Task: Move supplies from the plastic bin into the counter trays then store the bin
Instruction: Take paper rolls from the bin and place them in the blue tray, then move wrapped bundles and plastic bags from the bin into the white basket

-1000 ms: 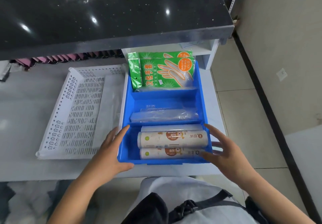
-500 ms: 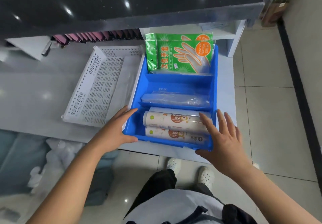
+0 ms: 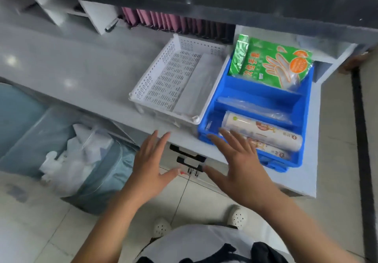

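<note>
While both hands hover spread and empty just in front of the counter's near edge, nothing is gripped: the left hand (image 3: 150, 165) floats at about 7 o'clock from the blue tray (image 3: 257, 103), fingers splayed, and the right hand (image 3: 238, 163) overlaps the tray's near-left corner in view, palm down; whether it touches the rim I cannot tell.

Beyond them, the blue tray sits on the grey counter (image 3: 81, 72) at its right end. Its nearest compartment holds paper-wrapped rolls (image 3: 263, 134), the middle one clear plastic bags (image 3: 251, 105), and the far one, at 12 o'clock, green glove packets (image 3: 274, 65) standing tilted. Touching its left side is the white perforated tray (image 3: 173, 78), holding only a clear sheet along its right side. Below the counter at 9 o'clock a pale blue bin (image 3: 96, 172) with white bags looks like the supply bin.

The risk, I judge, is the blue tray's place at the counter's end: a careless swipe toward the bin could nudge it or topple the leaning packets.

Against half a second earlier, both hands have let go of the tray's near corners and drawn back leftward, and the view has swung left and down toward the bin.
</note>
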Demonstrator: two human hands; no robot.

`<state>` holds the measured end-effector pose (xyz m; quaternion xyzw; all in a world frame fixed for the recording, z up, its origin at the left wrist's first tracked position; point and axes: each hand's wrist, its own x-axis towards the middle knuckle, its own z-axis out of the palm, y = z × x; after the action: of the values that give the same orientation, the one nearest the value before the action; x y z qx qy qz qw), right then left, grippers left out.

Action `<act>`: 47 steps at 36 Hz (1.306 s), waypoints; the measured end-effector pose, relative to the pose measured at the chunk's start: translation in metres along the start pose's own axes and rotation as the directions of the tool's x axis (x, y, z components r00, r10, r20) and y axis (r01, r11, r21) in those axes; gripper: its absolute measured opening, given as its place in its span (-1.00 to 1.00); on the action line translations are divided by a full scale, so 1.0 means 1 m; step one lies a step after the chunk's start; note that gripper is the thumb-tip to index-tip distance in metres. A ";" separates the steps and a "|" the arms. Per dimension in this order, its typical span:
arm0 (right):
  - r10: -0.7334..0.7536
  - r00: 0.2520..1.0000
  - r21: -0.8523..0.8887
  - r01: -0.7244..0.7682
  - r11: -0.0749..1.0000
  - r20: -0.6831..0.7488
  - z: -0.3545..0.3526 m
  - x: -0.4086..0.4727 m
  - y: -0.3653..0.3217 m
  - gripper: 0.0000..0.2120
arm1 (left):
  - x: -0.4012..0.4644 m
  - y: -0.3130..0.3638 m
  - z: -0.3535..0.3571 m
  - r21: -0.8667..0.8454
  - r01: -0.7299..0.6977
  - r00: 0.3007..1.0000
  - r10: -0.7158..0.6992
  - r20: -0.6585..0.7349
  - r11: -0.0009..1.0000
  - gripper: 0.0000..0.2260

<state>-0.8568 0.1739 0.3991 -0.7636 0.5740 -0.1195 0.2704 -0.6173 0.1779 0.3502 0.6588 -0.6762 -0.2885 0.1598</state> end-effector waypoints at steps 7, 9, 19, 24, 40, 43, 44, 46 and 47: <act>-0.050 0.966 -0.037 0.061 0.997 0.255 0.106 0.022 -0.112 -0.33 | -0.078 -0.115 -0.047 -0.014 0.239 0.971 -0.240 -0.008 0.971 -0.19; -0.056 0.942 -0.048 0.076 0.996 0.330 0.133 0.026 -0.141 -0.33 | -0.102 -0.150 -0.057 -0.039 0.317 0.948 -0.317 -0.014 0.948 -0.16; -0.127 0.855 -0.114 0.212 0.971 0.503 0.189 0.061 -0.237 -0.33 | -0.182 -0.255 -0.081 -0.237 0.601 0.788 -0.615 0.021 0.763 -0.20; -0.150 0.805 -0.144 0.280 0.949 0.575 0.217 0.095 -0.269 -0.40 | -0.191 -0.288 -0.087 -0.317 0.655 0.735 -0.676 0.058 0.685 -0.24; -0.189 0.615 -0.063 0.365 0.929 0.765 0.335 0.354 -0.371 -0.39 | -0.144 -0.425 -0.185 -0.304 0.852 0.495 -0.843 0.210 0.425 -0.27; -0.177 0.630 -0.059 0.335 0.940 0.756 0.368 0.404 -0.380 -0.42 | -0.120 -0.454 -0.212 -0.290 0.867 0.473 -0.855 0.215 0.406 -0.30; -0.166 0.634 -0.071 0.332 0.941 0.756 0.380 0.417 -0.383 -0.43 | -0.111 -0.465 -0.218 -0.295 0.869 0.466 -0.858 0.217 0.398 -0.31; -0.128 0.636 -0.126 0.339 0.932 0.761 0.408 0.438 -0.385 -0.43 | -0.092 -0.485 -0.226 -0.342 0.862 0.462 -0.858 0.226 0.374 -0.34; -0.102 0.632 -0.167 0.352 0.921 0.768 0.423 0.446 -0.384 -0.43 | -0.081 -0.496 -0.228 -0.382 0.853 0.464 -0.853 0.239 0.356 -0.35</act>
<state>-0.1973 -0.0540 0.2043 -0.8432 0.3213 0.2592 0.3444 -0.0786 0.2336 0.2438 0.8558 -0.1488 -0.4766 0.1350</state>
